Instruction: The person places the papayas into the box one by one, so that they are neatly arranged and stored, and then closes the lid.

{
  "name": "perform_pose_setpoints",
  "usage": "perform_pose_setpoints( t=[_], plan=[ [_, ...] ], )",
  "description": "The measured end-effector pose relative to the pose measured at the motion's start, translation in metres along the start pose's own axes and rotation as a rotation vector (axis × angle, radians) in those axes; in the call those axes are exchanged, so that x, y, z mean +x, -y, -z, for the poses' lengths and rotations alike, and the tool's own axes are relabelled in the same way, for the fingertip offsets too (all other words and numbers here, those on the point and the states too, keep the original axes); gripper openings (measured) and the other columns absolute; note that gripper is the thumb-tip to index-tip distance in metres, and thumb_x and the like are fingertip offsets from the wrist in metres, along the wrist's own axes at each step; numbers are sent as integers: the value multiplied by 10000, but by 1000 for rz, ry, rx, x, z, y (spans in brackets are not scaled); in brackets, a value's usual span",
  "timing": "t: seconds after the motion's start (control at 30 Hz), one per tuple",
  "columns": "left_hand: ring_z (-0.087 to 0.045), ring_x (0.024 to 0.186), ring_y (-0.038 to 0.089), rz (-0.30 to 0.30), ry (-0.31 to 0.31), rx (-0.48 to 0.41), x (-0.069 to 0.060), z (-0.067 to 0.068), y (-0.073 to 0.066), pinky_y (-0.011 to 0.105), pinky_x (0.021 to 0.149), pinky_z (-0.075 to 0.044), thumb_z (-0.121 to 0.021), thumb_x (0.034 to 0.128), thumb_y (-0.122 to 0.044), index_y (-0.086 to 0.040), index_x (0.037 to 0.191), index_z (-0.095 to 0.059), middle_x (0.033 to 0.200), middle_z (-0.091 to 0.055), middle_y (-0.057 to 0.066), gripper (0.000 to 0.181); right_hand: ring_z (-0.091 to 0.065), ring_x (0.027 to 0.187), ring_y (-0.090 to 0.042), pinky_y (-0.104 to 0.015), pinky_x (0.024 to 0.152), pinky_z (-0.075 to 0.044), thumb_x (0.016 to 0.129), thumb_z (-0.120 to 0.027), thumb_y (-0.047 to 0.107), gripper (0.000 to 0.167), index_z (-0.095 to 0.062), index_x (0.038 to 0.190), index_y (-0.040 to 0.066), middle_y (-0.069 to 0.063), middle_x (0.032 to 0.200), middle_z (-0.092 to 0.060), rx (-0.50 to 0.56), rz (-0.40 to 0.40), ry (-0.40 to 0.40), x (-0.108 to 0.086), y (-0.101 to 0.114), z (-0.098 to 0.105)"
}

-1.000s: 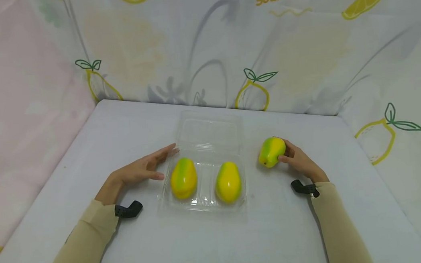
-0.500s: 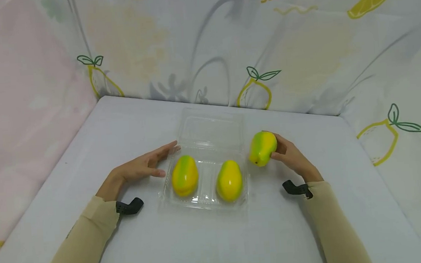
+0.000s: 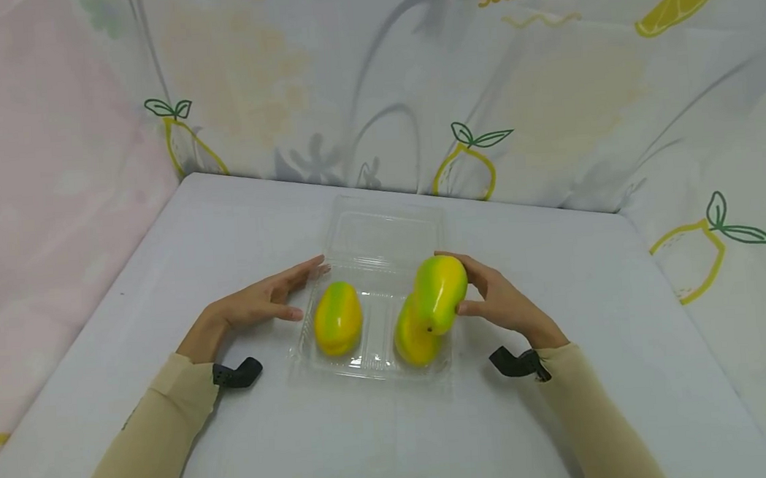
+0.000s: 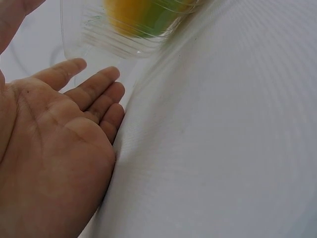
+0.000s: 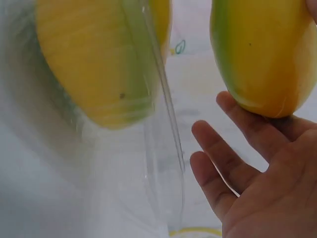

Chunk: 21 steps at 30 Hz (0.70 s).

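A: Head view: where to look for the fruit, and in what grip?

B: Held fruit (image 3: pixel 440 290), yellow and green, pinched between thumb and fingers of the right hand (image 3: pixel 502 303); overlapping, in this view, the right boxed fruit (image 3: pixel 414 343). In the other half of the open container (image 3: pixel 377 331), the left boxed fruit (image 3: pixel 338 319). Lid (image 3: pixel 384 231) folded back at the far side. Left hand (image 3: pixel 255 303) beside the container's left edge, fingers extended, nothing gripped. Hands well apart, with the container between.

A: Probable fault here?

B: A knock against the right boxed fruit, with a likely roll of either; cause, rounded glossy surfaces meeting in too low a pass.

A: Left wrist view?

B: Open palm near the ribbed wall (image 4: pixel 106 37), with fruit visible through the plastic. Contact of fingertips with container: impossible to tell. Possible sliding or tipping after a bump, for want of a firm hold.

A: Right wrist view?

B: Held fruit at upper right, with a finger under its lower end and two others spread clear. Visible gap between it and the boxed fruit. Possible slip, from smooth skin and few supporting fingers.
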<state>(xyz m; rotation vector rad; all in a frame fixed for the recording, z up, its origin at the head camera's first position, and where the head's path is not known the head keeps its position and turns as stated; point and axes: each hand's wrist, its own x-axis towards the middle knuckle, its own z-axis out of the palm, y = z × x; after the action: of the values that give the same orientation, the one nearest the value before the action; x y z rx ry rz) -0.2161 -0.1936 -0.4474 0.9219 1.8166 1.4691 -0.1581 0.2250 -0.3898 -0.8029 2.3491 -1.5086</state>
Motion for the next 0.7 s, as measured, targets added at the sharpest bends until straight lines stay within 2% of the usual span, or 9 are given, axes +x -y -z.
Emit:
perform_pose_setpoints(
  t=[0.13,0.33,0.43,0.53,0.7],
  plan=[
    [-14,1525,329,6,-1,-3,0,0,0,615,1181,28,-644,912,-103,-177,1591,-47,1656,-96,89,907,-363,1406,-288,-626,1174,-151,843,-722,490,866,-339,1515,100,-107,1537,-400,-1,3,-14,1,9,-11],
    [-2,1525,331,15,-6,-14,-1,-1,-1,622,1176,39,-653,908,-120,-185,1591,-52,1657,-86,89,912,-330,1434,-304,-639,1168,-151,817,-724,546,899,-333,1522,146,-67,1560,-373,-23,6,-2,3,26,-33],
    [-4,1526,325,19,-9,-10,0,-1,0,625,1175,41,-656,908,-122,-189,1591,-56,1658,-90,83,912,-313,1449,-293,-639,1168,-152,818,-752,489,886,-325,1526,171,-47,1569,-361,-43,-7,22,4,32,-45],
    [-11,1525,326,20,-12,2,0,-1,1,627,1176,35,-655,910,-125,-190,1591,-58,1657,-95,81,908,-322,1450,-262,-608,1175,-185,812,-781,424,896,-298,1537,214,-10,1567,-359,-104,-54,38,5,35,-57],
    [-14,1523,345,8,-13,15,0,-1,0,633,1173,31,-660,912,-147,-174,1591,-61,1654,-102,103,905,-465,1308,-217,-499,1135,-339,811,-807,315,935,-242,1551,234,-17,1508,-420,-161,-116,29,9,32,-73]
  ],
)
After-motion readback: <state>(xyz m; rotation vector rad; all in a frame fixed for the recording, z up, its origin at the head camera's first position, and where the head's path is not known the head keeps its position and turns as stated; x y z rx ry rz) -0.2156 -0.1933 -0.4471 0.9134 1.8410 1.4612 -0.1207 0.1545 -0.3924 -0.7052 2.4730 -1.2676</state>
